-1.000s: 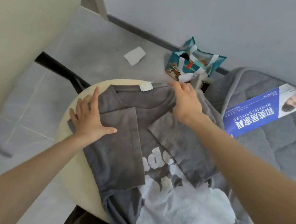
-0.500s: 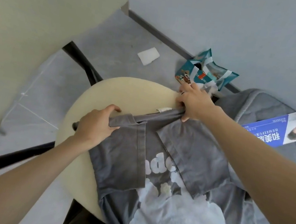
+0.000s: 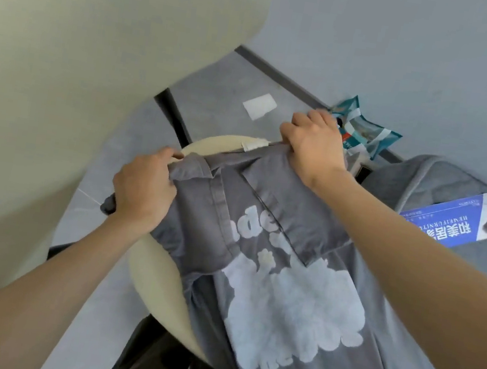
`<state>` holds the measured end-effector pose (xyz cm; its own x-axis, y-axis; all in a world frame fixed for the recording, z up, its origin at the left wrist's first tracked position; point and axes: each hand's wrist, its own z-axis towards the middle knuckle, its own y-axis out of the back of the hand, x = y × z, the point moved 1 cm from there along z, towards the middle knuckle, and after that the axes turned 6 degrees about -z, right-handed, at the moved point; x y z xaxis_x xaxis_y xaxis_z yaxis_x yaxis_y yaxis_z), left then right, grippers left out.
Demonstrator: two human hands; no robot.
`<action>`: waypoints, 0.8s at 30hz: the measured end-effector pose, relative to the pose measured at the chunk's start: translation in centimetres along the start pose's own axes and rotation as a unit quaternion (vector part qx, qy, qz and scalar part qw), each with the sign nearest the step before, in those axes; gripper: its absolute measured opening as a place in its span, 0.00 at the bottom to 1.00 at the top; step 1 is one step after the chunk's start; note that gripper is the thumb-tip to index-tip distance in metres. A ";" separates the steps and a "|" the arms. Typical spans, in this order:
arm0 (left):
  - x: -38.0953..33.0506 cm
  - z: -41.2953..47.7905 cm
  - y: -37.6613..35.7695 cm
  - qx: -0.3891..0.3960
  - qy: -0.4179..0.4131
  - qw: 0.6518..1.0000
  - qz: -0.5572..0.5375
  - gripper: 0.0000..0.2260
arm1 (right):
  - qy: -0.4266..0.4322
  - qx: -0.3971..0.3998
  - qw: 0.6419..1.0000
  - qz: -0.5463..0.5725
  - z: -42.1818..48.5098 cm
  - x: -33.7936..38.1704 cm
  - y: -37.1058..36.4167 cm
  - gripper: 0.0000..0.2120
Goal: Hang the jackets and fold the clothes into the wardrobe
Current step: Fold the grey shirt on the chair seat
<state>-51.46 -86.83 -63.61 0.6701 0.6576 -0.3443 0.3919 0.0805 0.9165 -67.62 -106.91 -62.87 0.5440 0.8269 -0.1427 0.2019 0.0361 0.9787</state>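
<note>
Grey shirt (image 3: pixel 281 300) with a white print lies across the cream seat (image 3: pixel 154 265), its lower part trailing off toward you. Both sleeves are folded in over the front. Your left hand (image 3: pixel 143 191) grips the folded edge on the left, fingers curled around the cloth. Your right hand (image 3: pixel 314 144) clutches the top edge just beside the white label (image 3: pixel 252 145). Beyond the seat, a teal bag (image 3: pixel 366 133) and a white paper (image 3: pixel 259 106) lie on the floor. A blue leaflet (image 3: pixel 464 223) rests on grey bedding (image 3: pixel 457 184).
</note>
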 end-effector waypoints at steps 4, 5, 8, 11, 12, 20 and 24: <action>-0.7 -0.7 1.3 -0.040 -0.015 0.998 -0.044 0.22 | -0.026 -0.042 0.999 -0.016 0.2 0.2 1.4 0.10; -0.9 -1.1 1.4 -0.036 -0.028 0.998 -0.051 0.22 | -0.034 -0.039 0.998 -0.020 -0.4 0.0 1.4 0.10; -1.6 -2.9 0.9 0.013 -0.062 0.994 -0.085 0.24 | -0.051 -0.023 0.998 -0.031 -3.6 -0.4 1.2 0.09; -2.7 -5.4 -0.3 0.094 -0.127 0.983 -0.091 0.27 | -0.072 -0.033 0.996 -0.043 -8.0 -0.2 1.1 0.08; -3.2 -6.5 -0.9 0.129 -0.155 0.975 -0.090 0.28 | -0.083 -0.035 0.995 -0.046 -9.6 -0.1 1.0 0.08; -5.9 -15.9 -6.2 0.350 -0.275 0.894 -0.050 0.32 | -0.189 -0.008 0.977 -0.099 -22.0 0.9 -1.3 0.08; -6.4 -19.8 -9.2 0.442 -0.299 0.844 -0.047 0.32 | -0.315 0.244 0.916 -0.053 -27.3 1.8 -4.1 0.13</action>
<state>-71.78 -76.94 -65.82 0.7048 0.1620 -0.6907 0.6008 -0.6540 0.4596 -89.69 -90.23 -63.11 0.8318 0.3389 -0.4397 0.5361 -0.2849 0.7946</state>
